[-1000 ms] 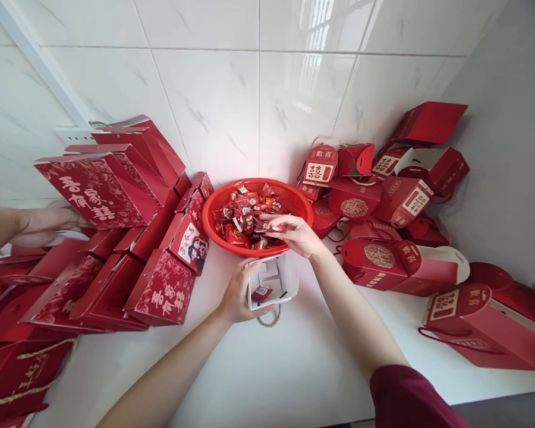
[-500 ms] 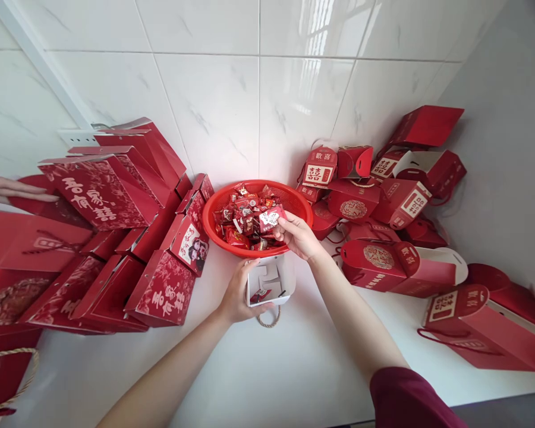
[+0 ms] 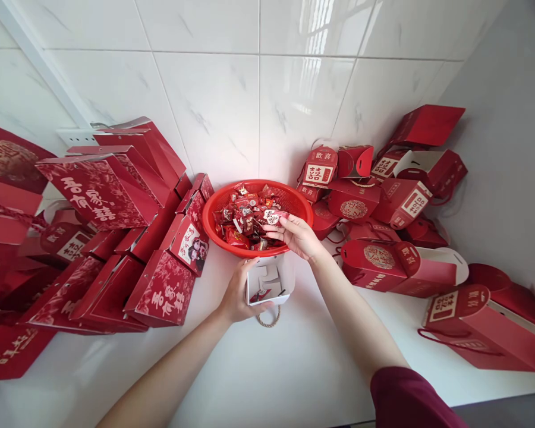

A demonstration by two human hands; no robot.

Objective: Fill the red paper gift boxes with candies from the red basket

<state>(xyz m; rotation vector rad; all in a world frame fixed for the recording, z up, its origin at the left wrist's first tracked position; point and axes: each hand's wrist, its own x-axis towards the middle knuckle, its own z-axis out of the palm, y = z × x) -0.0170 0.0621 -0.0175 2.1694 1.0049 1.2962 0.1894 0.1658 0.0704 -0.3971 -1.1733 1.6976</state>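
My left hand [image 3: 243, 292] is wrapped round the left side of a small candy box [image 3: 276, 297], which has a white inside and a rope handle. It stands open towards me on the white counter, and a red wrapped piece lies at its bottom. Over the red plastic basket [image 3: 211, 229], my right hand [image 3: 298, 236] pinches a red-and-white candy packet [image 3: 274, 217] by its right end, the other fingers stretched out beneath. Several wrapped candies [image 3: 245, 217] are heaped in the basket just behind the box.
Red gift boxes [image 3: 160, 288] stand in rows at the left, with larger red bags [image 3: 9, 208] beyond them. Several red candy boxes [image 3: 374, 261] are piled at the right, and a bigger one [image 3: 485, 333] lies near the front edge. A tiled wall [image 3: 205, 113] closes off the back.
The packet in my right hand has tilted and dropped slightly, and my fingers have spread below it. At the far left, another person's hand has gone from view and the red bags have shifted.
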